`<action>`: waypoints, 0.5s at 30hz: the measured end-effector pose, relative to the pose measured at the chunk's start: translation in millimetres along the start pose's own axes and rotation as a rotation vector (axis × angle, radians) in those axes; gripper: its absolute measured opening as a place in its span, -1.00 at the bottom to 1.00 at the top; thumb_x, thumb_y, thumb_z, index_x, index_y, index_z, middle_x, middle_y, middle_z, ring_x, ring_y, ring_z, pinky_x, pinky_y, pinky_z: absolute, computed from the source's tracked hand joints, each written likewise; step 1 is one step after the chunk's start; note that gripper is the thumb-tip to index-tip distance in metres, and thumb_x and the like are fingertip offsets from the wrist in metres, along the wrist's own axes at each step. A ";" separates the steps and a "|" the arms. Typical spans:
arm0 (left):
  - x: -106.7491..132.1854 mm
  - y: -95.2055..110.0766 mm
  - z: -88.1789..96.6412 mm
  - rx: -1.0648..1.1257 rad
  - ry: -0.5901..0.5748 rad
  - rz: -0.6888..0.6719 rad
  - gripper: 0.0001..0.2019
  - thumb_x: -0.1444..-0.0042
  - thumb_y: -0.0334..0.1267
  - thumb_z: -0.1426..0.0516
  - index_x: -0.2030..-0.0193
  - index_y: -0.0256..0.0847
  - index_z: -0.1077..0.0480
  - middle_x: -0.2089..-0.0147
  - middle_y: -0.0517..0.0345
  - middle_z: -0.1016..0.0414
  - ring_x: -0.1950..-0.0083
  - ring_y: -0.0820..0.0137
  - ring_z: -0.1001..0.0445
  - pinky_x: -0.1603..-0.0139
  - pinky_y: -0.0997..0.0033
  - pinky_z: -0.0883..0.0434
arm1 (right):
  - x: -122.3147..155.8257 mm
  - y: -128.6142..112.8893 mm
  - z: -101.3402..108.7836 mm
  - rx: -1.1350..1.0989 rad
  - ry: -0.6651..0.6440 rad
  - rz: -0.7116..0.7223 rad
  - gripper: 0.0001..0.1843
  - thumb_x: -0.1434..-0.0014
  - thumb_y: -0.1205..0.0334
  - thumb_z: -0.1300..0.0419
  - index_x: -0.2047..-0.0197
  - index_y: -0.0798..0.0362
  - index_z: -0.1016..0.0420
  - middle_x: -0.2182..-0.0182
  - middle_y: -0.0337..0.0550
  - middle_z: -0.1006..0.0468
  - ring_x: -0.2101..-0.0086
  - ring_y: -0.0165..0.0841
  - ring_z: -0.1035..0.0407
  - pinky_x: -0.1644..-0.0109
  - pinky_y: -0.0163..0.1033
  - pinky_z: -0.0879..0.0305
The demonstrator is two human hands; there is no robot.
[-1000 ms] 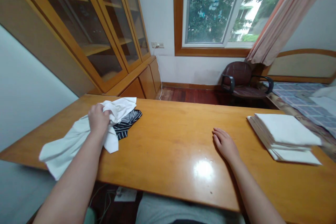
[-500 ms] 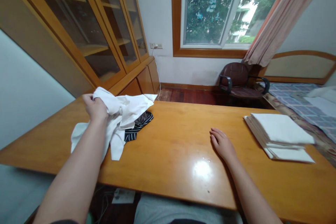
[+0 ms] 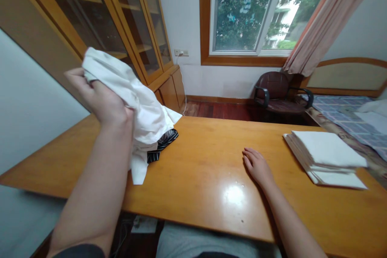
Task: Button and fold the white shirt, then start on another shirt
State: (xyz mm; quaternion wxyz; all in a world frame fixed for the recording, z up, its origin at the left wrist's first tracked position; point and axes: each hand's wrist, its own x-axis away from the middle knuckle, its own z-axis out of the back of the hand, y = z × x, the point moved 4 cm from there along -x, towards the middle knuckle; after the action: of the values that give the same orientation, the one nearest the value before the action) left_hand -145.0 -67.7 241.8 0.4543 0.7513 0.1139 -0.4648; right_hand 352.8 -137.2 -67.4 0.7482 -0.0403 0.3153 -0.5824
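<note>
My left hand (image 3: pixel 101 96) is closed on a white piece of clothing (image 3: pixel 145 109), which looks like a shirt, and holds one end of it up above the table. The lower folds of the white cloth hang down to the table on the left side. Beside and partly under them lies a black cloth with white stripes (image 3: pixel 163 145), mostly covered. My right hand (image 3: pixel 256 165) rests flat on the wooden table (image 3: pixel 199 169), fingers stretched out, holding nothing. To its right sits a stack of folded white cloths (image 3: pixel 329 149).
A glass-fronted wooden cabinet (image 3: pixel 133 20) stands along the left behind the table. Past the far table edge are a brown armchair (image 3: pixel 273 88), a window with a pink curtain (image 3: pixel 329 16), and a bed (image 3: pixel 338 109) on the right.
My left hand has risen and turned, lifting the white shirt higher off the table. My right hand stays where it was.
</note>
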 end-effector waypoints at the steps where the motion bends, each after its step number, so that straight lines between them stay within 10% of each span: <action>1: 12.7 10.6 -11.9 0.076 -0.006 0.014 -0.90 -0.38 -0.37 0.22 0.03 -0.20 -0.02 0.12 0.25 -0.22 -0.04 0.52 -0.40 -0.09 0.42 -0.32 | -0.3 -4.3 -1.2 -0.024 -0.007 -0.009 -0.62 -0.32 0.10 -0.05 -0.02 0.04 -0.60 -0.06 0.06 -0.58 -0.12 -0.07 -0.40 -0.26 0.17 -0.29; 6: 119.0 42.8 -65.6 0.267 -0.181 0.362 -0.95 -0.32 -0.32 0.02 0.21 -0.10 -0.15 0.31 0.30 -0.25 0.27 0.51 -0.39 0.29 0.59 -0.30 | -0.1 -46.5 -18.9 -0.260 -0.089 -0.056 -0.49 -0.23 0.00 -0.23 -0.20 0.00 -0.46 -0.12 0.08 -0.53 -0.11 -0.05 -0.41 -0.26 0.19 -0.29; 11: 242.1 64.8 -94.0 0.330 -0.874 0.594 -0.93 -0.19 -0.32 -0.12 0.30 -0.10 -0.29 0.36 0.24 -0.39 0.32 0.39 -0.41 0.30 0.43 -0.33 | -3.5 -108.2 -51.6 -0.643 -0.159 -0.063 -0.01 -0.03 0.12 -0.44 -0.43 0.02 -0.09 -0.27 0.09 -0.37 -0.16 -0.13 -0.40 -0.22 0.06 -0.38; 15: 301.4 79.4 -84.1 0.412 -1.212 0.442 -0.94 -0.13 -0.34 -0.17 0.25 -0.12 -0.43 0.17 0.10 -0.52 0.08 0.25 -0.48 0.03 0.28 -0.38 | -25.3 -144.1 -72.9 -0.743 -0.088 -0.059 -0.47 -0.21 0.24 -0.24 -0.23 0.20 -0.39 0.00 -0.05 -0.60 -0.02 -0.34 -0.51 -0.05 -0.29 -0.49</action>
State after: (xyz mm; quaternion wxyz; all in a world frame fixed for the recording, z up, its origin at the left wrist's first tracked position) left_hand 115.5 -121.6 58.9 0.3700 0.4346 -0.4083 -0.7124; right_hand 190.0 -138.0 -53.2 0.6783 -0.3429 0.4713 -0.4474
